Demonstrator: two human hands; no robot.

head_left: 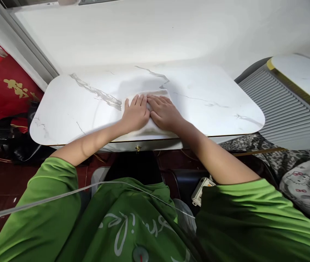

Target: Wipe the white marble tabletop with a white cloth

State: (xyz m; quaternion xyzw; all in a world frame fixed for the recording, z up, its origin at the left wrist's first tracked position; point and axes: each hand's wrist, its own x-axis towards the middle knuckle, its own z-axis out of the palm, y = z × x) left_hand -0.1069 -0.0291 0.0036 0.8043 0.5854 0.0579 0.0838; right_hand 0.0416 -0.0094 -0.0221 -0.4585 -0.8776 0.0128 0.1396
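Observation:
A folded white cloth [155,95] lies near the front edge of a white marble-patterned table [212,105]. My left hand [135,113] rests flat on the cloth, fingers stretched out and together, palm down. My right hand [163,111] lies flat beside it on the same cloth, fingers extended toward the left, touching the left hand's fingers. Neither hand grips anything. Both forearms reach out from green sleeves.
A drawer with a small gold knob [137,148] sits under the table's front edge. A grey ribbed cabinet [286,112] stands to the right, red items [4,91] to the left. A patterned cushion [305,182] lies at the lower right. A white wall rises behind the table.

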